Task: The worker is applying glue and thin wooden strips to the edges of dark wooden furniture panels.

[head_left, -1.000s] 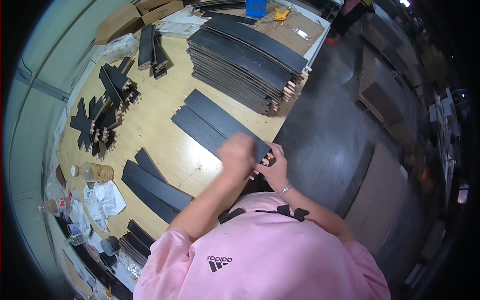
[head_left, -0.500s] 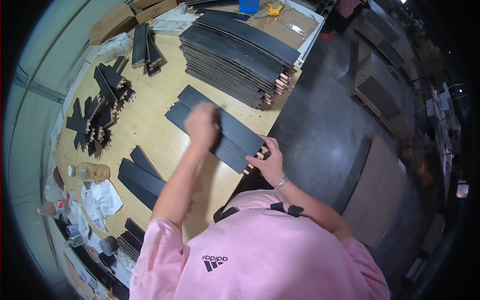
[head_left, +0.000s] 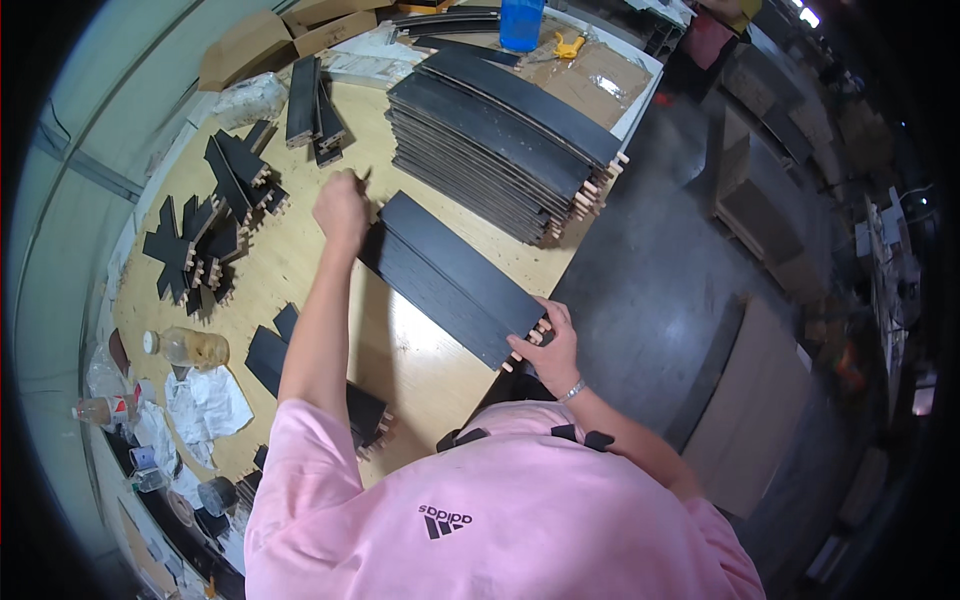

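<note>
A black board (head_left: 455, 278) with a lengthwise seam lies slanted on the table. Several pale wooden dowels stick out of its near right end. Around that end my right hand (head_left: 553, 352) is closed, thumb on top and fingers at the dowels. My left hand (head_left: 342, 208) is a fist just beyond the board's far left end. A short dark tip shows past its knuckles; what it belongs to I cannot make out. Behind the board stands a tall stack of black boards (head_left: 490, 140), dowels along its right end.
Shorter black pieces with dowels lie in a heap (head_left: 215, 225) at left. More black boards (head_left: 365, 410) lie beneath my left forearm. A bottle of yellowish liquid (head_left: 190, 347), crumpled white paper (head_left: 208, 405), a yellow clamp (head_left: 568, 45) and a blue container (head_left: 521, 25) are on the table.
My left hand has moved from over the board's middle to beyond its far left end. My right hand keeps its hold on the near end. The whole view has shifted slightly.
</note>
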Action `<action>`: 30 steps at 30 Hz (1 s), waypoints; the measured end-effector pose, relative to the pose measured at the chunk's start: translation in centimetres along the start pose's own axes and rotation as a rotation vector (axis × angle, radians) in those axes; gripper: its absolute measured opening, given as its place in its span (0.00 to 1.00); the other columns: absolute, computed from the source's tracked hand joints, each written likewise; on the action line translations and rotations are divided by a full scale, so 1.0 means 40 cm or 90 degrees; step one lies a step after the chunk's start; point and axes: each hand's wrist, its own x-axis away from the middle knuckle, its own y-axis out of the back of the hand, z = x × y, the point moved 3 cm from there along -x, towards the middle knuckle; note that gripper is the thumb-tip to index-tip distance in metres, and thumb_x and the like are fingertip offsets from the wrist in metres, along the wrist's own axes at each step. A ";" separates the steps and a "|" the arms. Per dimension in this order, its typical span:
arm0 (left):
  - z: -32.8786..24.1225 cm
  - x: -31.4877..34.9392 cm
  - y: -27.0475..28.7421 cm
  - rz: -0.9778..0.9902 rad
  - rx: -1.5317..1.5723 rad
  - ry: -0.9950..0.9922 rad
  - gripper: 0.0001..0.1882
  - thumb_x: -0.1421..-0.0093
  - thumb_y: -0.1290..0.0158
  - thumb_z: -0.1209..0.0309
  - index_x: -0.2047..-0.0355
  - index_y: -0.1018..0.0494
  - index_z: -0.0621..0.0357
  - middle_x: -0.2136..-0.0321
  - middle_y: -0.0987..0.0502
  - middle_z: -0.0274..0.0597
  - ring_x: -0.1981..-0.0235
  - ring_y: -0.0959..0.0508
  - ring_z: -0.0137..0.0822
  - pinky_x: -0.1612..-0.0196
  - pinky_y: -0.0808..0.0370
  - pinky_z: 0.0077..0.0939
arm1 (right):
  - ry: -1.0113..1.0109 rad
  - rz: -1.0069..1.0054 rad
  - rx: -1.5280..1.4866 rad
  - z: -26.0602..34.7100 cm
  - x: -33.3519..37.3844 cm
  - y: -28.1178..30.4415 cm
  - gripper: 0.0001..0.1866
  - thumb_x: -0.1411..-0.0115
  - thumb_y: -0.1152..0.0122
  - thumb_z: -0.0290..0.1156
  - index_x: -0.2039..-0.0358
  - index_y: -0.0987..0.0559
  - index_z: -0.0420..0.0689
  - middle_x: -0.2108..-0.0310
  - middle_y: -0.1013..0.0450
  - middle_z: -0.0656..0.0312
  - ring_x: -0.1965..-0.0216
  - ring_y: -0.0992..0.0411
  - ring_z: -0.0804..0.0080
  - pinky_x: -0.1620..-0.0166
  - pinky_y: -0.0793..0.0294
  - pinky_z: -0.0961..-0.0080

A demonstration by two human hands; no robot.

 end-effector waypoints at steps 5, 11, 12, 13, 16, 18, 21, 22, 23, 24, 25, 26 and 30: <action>-0.197 0.219 0.024 0.060 0.137 -0.354 0.01 0.48 0.47 0.73 0.74 0.26 0.53 0.74 0.24 0.45 0.68 0.23 0.50 0.66 0.26 0.44 | -0.009 -0.001 0.021 0.005 -0.006 0.002 0.35 0.60 0.24 0.31 0.49 0.25 0.41 0.56 0.32 0.54 0.52 0.32 0.60 0.47 0.32 0.70; 0.116 0.030 0.062 -0.122 0.056 0.063 0.09 0.43 0.43 0.66 0.75 0.26 0.58 0.75 0.23 0.46 0.73 0.23 0.46 0.70 0.28 0.39 | 0.125 -0.003 0.290 0.117 -0.027 0.028 0.29 0.59 0.26 0.29 0.54 0.25 0.38 0.59 0.31 0.54 0.58 0.31 0.62 0.55 0.28 0.69; 0.132 0.029 0.086 -0.155 0.069 0.072 0.10 0.43 0.42 0.66 0.76 0.26 0.60 0.75 0.24 0.46 0.74 0.23 0.45 0.70 0.28 0.38 | 0.109 0.006 0.237 0.132 -0.028 0.038 0.26 0.55 0.28 0.30 0.55 0.25 0.38 0.62 0.30 0.56 0.62 0.30 0.65 0.60 0.28 0.71; 0.122 0.039 0.100 -0.153 0.072 0.072 0.10 0.43 0.42 0.66 0.76 0.26 0.60 0.75 0.24 0.46 0.74 0.23 0.45 0.70 0.28 0.38 | 0.088 0.012 0.187 0.144 -0.025 0.047 0.22 0.52 0.30 0.30 0.57 0.25 0.39 0.65 0.29 0.58 0.66 0.30 0.68 0.66 0.28 0.73; 0.080 0.119 0.117 -0.158 0.270 0.085 0.08 0.46 0.39 0.70 0.76 0.25 0.61 0.77 0.25 0.45 0.76 0.24 0.41 0.71 0.29 0.32 | -0.289 0.138 -0.207 0.136 -0.005 0.073 0.17 0.40 0.42 0.37 0.57 0.26 0.39 0.73 0.30 0.61 0.77 0.33 0.73 0.74 0.33 0.76; -0.008 0.174 0.115 -0.149 0.347 0.020 0.06 0.47 0.38 0.74 0.75 0.24 0.61 0.78 0.26 0.44 0.77 0.25 0.39 0.71 0.29 0.29 | -0.354 0.143 -0.356 0.118 0.020 0.072 0.19 0.34 0.56 0.45 0.61 0.25 0.40 0.77 0.31 0.63 0.81 0.36 0.76 0.77 0.38 0.77; -0.168 0.245 0.140 -0.129 0.385 -0.080 0.05 0.49 0.39 0.76 0.76 0.25 0.60 0.79 0.28 0.44 0.78 0.26 0.42 0.73 0.29 0.32 | -0.574 0.114 -0.541 0.130 0.050 0.051 0.28 0.32 0.69 0.53 0.66 0.27 0.41 0.82 0.34 0.62 0.86 0.41 0.77 0.82 0.44 0.80; -0.210 0.276 0.149 -0.129 0.355 -0.148 0.04 0.50 0.40 0.78 0.76 0.26 0.60 0.79 0.29 0.44 0.78 0.27 0.44 0.74 0.29 0.35 | -0.573 0.118 -0.537 0.122 0.062 0.055 0.28 0.32 0.69 0.53 0.66 0.27 0.41 0.82 0.34 0.62 0.86 0.41 0.77 0.82 0.44 0.80; -0.249 0.316 0.140 -0.101 0.372 -0.200 0.04 0.52 0.41 0.77 0.77 0.26 0.59 0.79 0.29 0.45 0.77 0.27 0.46 0.74 0.29 0.38 | -0.579 0.176 -0.553 0.104 0.070 0.056 0.29 0.32 0.71 0.53 0.66 0.27 0.41 0.82 0.36 0.63 0.86 0.43 0.77 0.82 0.44 0.80; -0.290 0.357 0.120 -0.069 0.387 -0.255 0.05 0.54 0.40 0.75 0.77 0.25 0.56 0.80 0.29 0.43 0.77 0.26 0.45 0.75 0.29 0.37 | -0.580 0.239 -0.566 0.082 0.058 0.054 0.30 0.32 0.73 0.54 0.65 0.28 0.42 0.83 0.37 0.63 0.86 0.45 0.76 0.82 0.45 0.79; -0.322 0.401 0.100 -0.020 0.414 -0.324 0.05 0.55 0.39 0.73 0.78 0.25 0.53 0.80 0.29 0.41 0.77 0.26 0.42 0.75 0.30 0.36 | -0.554 0.257 -0.561 0.067 0.058 0.052 0.32 0.32 0.75 0.55 0.65 0.28 0.41 0.84 0.40 0.64 0.86 0.47 0.76 0.82 0.45 0.79; -0.359 0.437 0.111 0.037 0.417 -0.374 0.06 0.54 0.39 0.72 0.78 0.26 0.53 0.79 0.31 0.38 0.76 0.26 0.40 0.75 0.30 0.33 | -0.555 0.255 -0.560 0.072 0.063 0.057 0.32 0.32 0.75 0.55 0.65 0.28 0.41 0.84 0.40 0.64 0.86 0.47 0.76 0.82 0.45 0.79; -0.394 0.480 0.139 0.034 0.424 -0.406 0.09 0.54 0.38 0.70 0.77 0.28 0.56 0.80 0.32 0.39 0.79 0.27 0.40 0.78 0.31 0.33 | -0.566 0.233 -0.573 0.087 0.075 0.065 0.32 0.32 0.75 0.54 0.67 0.29 0.39 0.84 0.41 0.65 0.86 0.48 0.77 0.82 0.45 0.79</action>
